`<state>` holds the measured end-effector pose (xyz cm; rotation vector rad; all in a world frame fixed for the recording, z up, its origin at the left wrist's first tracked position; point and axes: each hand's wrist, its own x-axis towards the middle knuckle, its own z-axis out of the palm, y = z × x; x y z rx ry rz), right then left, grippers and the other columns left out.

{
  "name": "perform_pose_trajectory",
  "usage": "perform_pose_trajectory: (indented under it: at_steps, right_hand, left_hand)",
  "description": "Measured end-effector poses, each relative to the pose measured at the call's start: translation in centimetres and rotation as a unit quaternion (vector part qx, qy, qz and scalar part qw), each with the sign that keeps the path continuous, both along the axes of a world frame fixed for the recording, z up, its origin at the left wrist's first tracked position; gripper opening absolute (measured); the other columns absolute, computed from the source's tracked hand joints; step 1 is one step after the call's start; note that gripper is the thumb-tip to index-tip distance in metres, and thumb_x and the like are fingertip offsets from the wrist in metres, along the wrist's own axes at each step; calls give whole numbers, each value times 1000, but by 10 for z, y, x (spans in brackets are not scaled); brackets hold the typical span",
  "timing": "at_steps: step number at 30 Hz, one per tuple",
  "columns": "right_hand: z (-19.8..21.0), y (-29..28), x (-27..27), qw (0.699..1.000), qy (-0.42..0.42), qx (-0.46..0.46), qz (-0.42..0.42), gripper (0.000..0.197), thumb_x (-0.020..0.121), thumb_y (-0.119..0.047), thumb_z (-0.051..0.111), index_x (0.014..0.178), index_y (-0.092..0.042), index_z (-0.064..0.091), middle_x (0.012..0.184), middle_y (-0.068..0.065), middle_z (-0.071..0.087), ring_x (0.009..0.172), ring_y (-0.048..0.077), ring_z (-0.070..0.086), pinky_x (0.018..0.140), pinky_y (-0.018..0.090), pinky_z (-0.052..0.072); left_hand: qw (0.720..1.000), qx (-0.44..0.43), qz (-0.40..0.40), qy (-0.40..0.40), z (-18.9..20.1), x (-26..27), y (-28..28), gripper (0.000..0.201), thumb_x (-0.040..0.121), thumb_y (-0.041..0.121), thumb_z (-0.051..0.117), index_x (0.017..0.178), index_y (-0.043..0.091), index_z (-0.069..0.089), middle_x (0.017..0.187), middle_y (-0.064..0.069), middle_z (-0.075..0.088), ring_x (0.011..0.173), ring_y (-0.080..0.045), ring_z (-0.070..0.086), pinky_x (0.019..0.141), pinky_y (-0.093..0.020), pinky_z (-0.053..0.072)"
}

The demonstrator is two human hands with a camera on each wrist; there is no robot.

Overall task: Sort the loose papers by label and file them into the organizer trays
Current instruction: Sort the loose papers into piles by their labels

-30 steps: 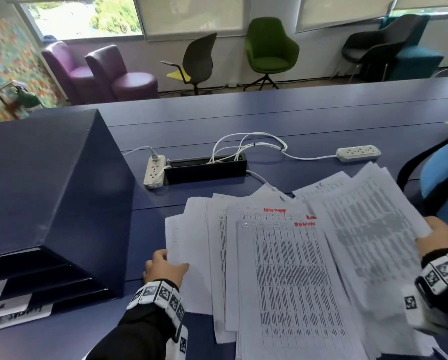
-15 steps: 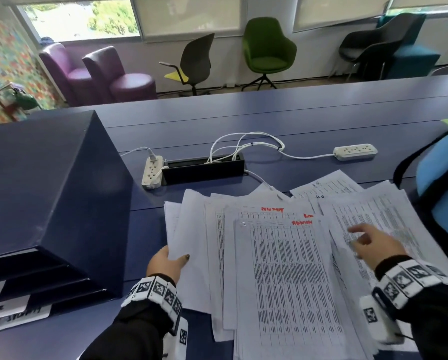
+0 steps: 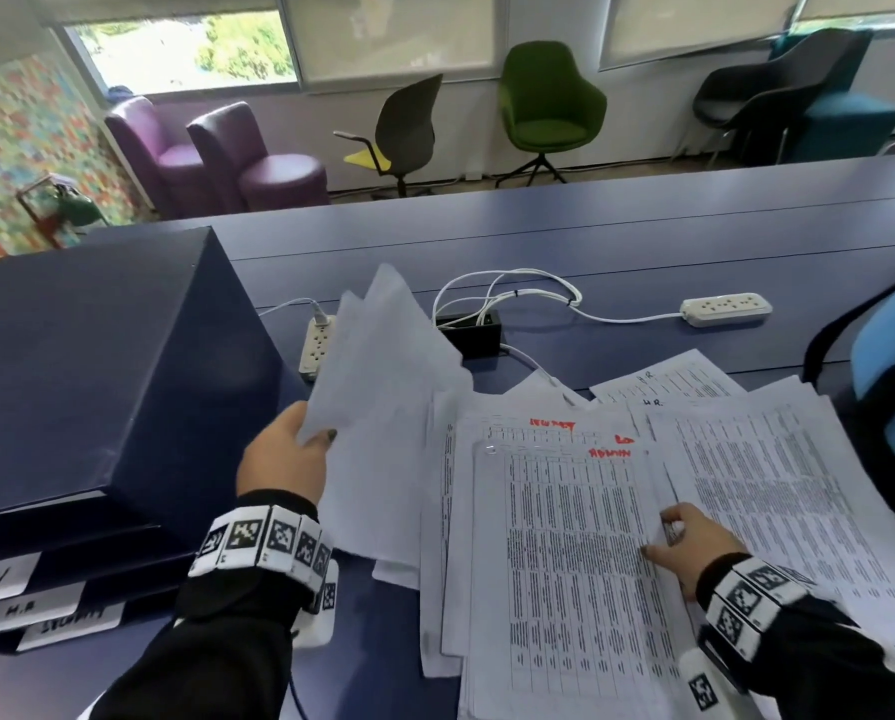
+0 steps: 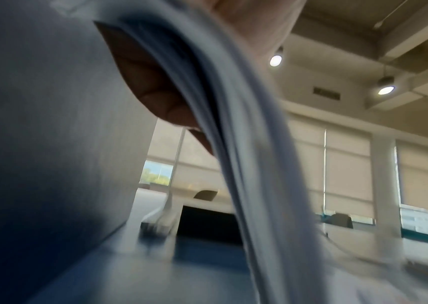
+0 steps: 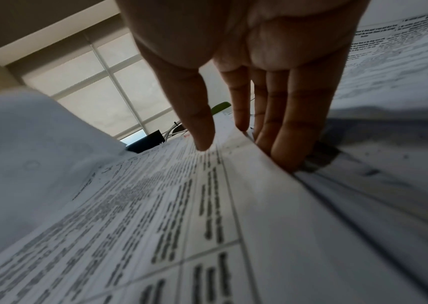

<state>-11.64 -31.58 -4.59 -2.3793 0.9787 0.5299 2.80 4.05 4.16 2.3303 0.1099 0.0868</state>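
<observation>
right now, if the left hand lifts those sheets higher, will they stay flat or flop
Probably flop: the sheets, pinched at one edge by the left hand, already curve in the left wrist view. They look light. Several thin layers fan apart, so some may slip loose.

Long blue table (image 3: 617,220) spans room. Beyond far edge, chairs along pale wall: two purple armchairs (image 3: 211,153), black chair (image 3: 406,132) with yellow seat, green chair (image 3: 549,106) on star base, black armchair (image 3: 746,96), teal armchair (image 3: 845,116). Windows (image 3: 185,49) above, mostly covered by pale roller blinds (image 3: 398,33); greenery visible through uncovered pane. Multicoloured mosaic wall (image 3: 24,148) at left. Left wrist view: beige ceiling with round lights (image 4: 385,89), vent (image 4: 326,93).
</observation>
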Motion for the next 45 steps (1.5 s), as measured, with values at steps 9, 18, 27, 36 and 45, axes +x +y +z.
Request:
perform_pose_trajectory:
  at_steps: [9, 18, 27, 36, 45]
  right_hand:
    - [10, -2, 6, 990, -123, 28, -60, 40, 95, -43, 42, 108, -10, 61, 108, 12, 63, 81, 20, 52, 77, 30, 42]
    - [-2, -6, 10, 955, -157, 200, -155, 53, 78, -47, 68, 113, -8, 61, 104, 10, 66, 81, 22, 62, 84, 37, 51]
    - [-46, -16, 4, 953, -158, 212, -147, 28, 80, -1, 66, 102, -18, 59, 105, 13, 68, 97, 32, 64, 93, 51, 49]
    - [-61, -23, 7, 942, -178, 255, -124, 30, 75, -12, 71, 87, -38, 61, 98, 11, 71, 94, 30, 66, 92, 53, 49]
    - [-21, 7, 3, 958, -199, 179, -100, 48, 77, -3, 68, 119, -16, 48, 92, 17, 68, 75, 29, 64, 74, 39, 54]
  left_hand:
    - [969, -136, -111, -171, 27, -11, -33, 34, 80, 9, 69, 83, 43, 67, 82, 16, 68, 79, -3, 61, 74, -22, 49]
    - [876, 182, -447, -1, -74, -48, -69, 38, 74, 7, 64, 100, 33, 71, 105, 11, 66, 100, -13, 60, 90, -30, 47]
    - [913, 174, -338, 150, -97, -50, -63, 76, 70, 69, 63, 133, 31, 48, 135, 9, 43, 126, -11, 39, 108, -31, 34]
    - [945, 11, -97, 312, -116, -50, -59, 74, 61, 30, 87, 119, 22, 42, 116, -5, 54, 104, -21, 55, 86, -26, 44]
    - [945, -56, -91, 310, -112, -50, -64, 48, 67, 34, 82, 104, 23, 54, 101, -1, 61, 90, -18, 62, 77, -27, 51]
